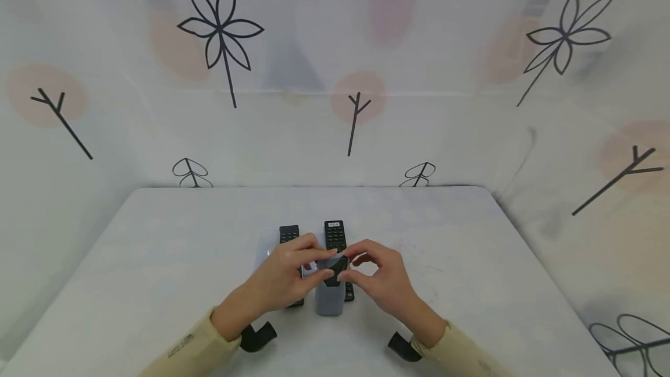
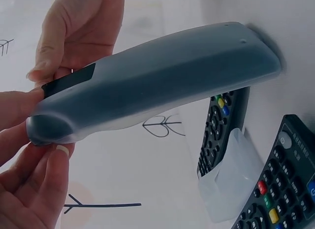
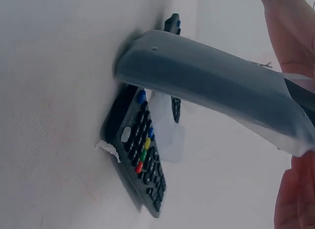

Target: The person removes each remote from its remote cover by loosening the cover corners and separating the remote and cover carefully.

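A dark remote control in a translucent cover (image 1: 330, 302) slants up from the table, its near end low at the tabletop. Both hands hold its raised end. My left hand (image 1: 285, 272) pinches it from the left between thumb and fingers. From the right, my right hand (image 1: 386, 277) pinches the edge of the same end, fingertips close to the left hand's. A bare black part (image 2: 69, 82) shows past the cover's edge between the fingers. In the right wrist view the cover (image 3: 206, 76) lies smooth along the remote, with a loose flap near the raised end.
Behind the hands, a black remote (image 1: 335, 234) with rows of buttons lies on the white table (image 1: 445, 231). Another black remote (image 1: 289, 234) lies to its left, by a loose translucent sleeve (image 2: 224, 192). Black curved pieces (image 1: 404, 347) sit at both wrists. Patterned cloth surrounds the table.
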A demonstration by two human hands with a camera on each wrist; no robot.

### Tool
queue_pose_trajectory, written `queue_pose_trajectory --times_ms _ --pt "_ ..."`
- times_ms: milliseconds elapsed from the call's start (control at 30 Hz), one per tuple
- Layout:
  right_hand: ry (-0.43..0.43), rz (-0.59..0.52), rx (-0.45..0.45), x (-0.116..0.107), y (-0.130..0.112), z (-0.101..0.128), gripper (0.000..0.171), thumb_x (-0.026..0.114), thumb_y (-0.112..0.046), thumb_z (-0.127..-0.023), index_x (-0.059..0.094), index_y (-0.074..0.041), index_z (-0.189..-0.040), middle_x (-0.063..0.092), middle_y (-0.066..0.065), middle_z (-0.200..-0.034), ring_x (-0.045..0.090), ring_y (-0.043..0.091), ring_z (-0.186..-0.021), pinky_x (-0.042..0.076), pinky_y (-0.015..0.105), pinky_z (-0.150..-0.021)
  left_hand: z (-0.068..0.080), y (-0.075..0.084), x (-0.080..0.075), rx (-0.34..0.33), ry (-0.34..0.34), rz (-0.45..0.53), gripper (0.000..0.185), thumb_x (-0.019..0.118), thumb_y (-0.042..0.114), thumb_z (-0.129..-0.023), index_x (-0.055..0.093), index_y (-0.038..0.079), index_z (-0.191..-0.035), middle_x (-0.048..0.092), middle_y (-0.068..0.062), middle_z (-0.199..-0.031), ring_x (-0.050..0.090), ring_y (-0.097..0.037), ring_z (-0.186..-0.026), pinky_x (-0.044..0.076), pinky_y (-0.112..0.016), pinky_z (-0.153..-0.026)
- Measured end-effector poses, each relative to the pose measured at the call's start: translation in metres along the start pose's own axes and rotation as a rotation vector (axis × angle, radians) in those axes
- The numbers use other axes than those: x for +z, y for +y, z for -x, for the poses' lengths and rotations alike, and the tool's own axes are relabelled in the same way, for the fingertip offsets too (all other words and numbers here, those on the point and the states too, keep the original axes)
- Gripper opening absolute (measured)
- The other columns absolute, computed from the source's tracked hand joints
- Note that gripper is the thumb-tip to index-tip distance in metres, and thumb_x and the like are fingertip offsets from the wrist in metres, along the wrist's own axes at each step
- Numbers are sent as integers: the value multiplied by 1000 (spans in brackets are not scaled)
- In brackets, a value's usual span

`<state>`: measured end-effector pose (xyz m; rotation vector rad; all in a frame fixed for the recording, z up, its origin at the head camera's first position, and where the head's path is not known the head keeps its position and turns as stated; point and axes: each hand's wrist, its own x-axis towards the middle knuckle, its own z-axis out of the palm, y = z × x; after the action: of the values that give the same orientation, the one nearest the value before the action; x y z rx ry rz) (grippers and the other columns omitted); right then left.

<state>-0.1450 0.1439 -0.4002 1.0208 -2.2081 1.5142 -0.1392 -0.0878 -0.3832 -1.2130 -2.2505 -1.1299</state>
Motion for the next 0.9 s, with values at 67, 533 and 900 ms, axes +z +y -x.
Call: queue_pose_trajectory --times_ms 67,533,900 --pt "19 34 -11 3 0 0 35 85 -8 -77 67 -14 -107 70 -1 -100 65 14 -89 56 34 -74 0 0 -1 8 -11 -8 34 78 9 -86 71 3 -119 58 3 -92 50 -3 -64 41 -9 -54" --pt "51 30 -6 11 -12 -3 33 84 8 -72 62 -4 -94 65 5 -88 61 16 -77 55 35 -64 -3 1 -14 76 -147 -128 34 73 9 -91 69 1 -124 59 1 -96 48 0 -66 40 -7 -58" --pt "19 -60 -5 9 -26 -8 30 80 15 -72 61 1 -92 64 10 -85 61 24 -74 54 33 -61 -3 0 -9 180 -56 -250 40 74 -1 -74 74 0 -114 58 1 -87 49 -5 -62 38 -7 -56"
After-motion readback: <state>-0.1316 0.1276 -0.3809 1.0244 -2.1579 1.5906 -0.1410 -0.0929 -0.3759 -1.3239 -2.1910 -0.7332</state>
